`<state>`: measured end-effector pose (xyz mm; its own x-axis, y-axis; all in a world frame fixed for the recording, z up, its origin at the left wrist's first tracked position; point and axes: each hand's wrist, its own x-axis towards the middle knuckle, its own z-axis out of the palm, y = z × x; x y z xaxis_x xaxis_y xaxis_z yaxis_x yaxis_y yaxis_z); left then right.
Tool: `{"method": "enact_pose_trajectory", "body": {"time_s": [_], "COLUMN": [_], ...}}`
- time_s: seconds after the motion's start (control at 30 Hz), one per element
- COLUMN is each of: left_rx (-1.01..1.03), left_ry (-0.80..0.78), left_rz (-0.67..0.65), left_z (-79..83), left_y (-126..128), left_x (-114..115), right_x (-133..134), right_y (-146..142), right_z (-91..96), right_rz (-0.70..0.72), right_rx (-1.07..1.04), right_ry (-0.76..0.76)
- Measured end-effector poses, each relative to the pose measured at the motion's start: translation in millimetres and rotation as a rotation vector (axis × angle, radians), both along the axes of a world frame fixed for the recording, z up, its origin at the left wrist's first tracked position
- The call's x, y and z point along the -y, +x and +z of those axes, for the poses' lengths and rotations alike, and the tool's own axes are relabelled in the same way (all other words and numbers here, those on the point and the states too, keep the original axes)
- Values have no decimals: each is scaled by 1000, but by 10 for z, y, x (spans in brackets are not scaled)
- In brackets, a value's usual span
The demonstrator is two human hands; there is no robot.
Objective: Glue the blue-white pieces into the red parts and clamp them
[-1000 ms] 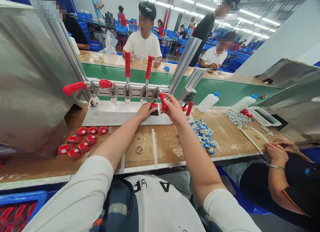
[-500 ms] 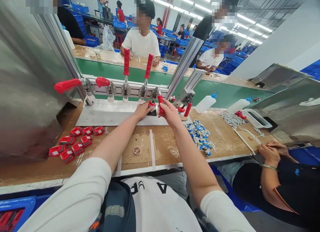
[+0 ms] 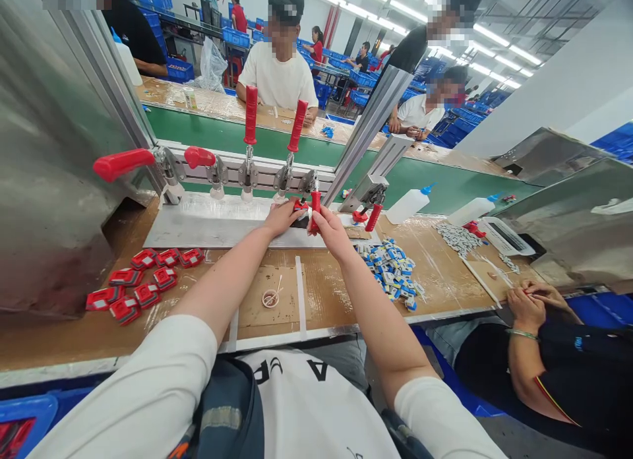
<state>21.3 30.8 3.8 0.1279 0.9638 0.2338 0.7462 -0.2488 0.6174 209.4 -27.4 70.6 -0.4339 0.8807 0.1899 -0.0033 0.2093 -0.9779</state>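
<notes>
My right hand (image 3: 327,229) is closed around the red handle (image 3: 316,207) of a toggle clamp, which points down in front of the metal rail. Just left of it, my left hand (image 3: 279,219) rests on the metal plate (image 3: 198,223), its fingertips on a small red plastic part (image 3: 300,206) under the clamp. A dark flat piece (image 3: 299,223) shows between the hands. The fingers partly hide the red part. More toggle clamps line the rail; two have upright red handles (image 3: 251,116), and others stick out to the left.
Several red-and-black cases (image 3: 147,294) lie at left. A small cup (image 3: 270,299) with a swab stands in front. To the right are a pile of blue-and-white parts (image 3: 390,271), squeeze bottles (image 3: 409,205) and grey pieces (image 3: 457,238). A co-worker's hands (image 3: 531,307) are at far right.
My right hand has shifted slightly left and down with the clamp handle, closer to my left hand. My left hand stays at the red part. The view has tilted slightly.
</notes>
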Motion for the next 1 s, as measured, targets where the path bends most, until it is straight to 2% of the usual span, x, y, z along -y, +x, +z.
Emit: {"method": "enact_pose_trajectory", "body": {"time_s": [0.17, 0.27, 0.33, 0.43, 0.5, 0.57, 0.6, 0.67, 0.73, 0.8, 0.9, 1.0], "left_rx": [-5, -13, -35, -87, -130, -202, -254, -384, -515, -667, -797, -773], "left_ry": [-6, -2, -2, -9, -25, -38, -42, -52, -86, -151, -209, -186], "left_rz": [-3, -2, 5, 18, 30, 23, 13, 7, 147, 315, 414, 450], "left_z": [-29, -15, 32, 134, 198, 264, 300, 383, 467, 528, 541, 515], "left_y": [-19, -16, 16, 50, -25, -235, -394, -794, -1227, -1566, -1730, -1580], "left_x": [-12, -5, 26, 125, 259, 514, 698, 1150, 1620, 2007, 2354, 2474], "right_x": [-131, -259, -321, -283, -144, 83, 220, 510, 762, 932, 1045, 1071], "right_y": [18, -16, -46, -77, -68, -28, -1, 45, 63, 47, -9, -78], "right_z": [-190, -313, -380, -456, -497, -522, -524, -502, -453, -402, -361, -358], "right_rz": [22, -18, -90, -277, -439, -484, -415, -130, 174, 348, 442, 453], "right_rx": [106, 215, 320, 422, 384, 313, 312, 402, 556, 681, 778, 802], "right_ry": [116, 221, 326, 454, 486, 447, 422, 402, 438, 497, 569, 609]}}
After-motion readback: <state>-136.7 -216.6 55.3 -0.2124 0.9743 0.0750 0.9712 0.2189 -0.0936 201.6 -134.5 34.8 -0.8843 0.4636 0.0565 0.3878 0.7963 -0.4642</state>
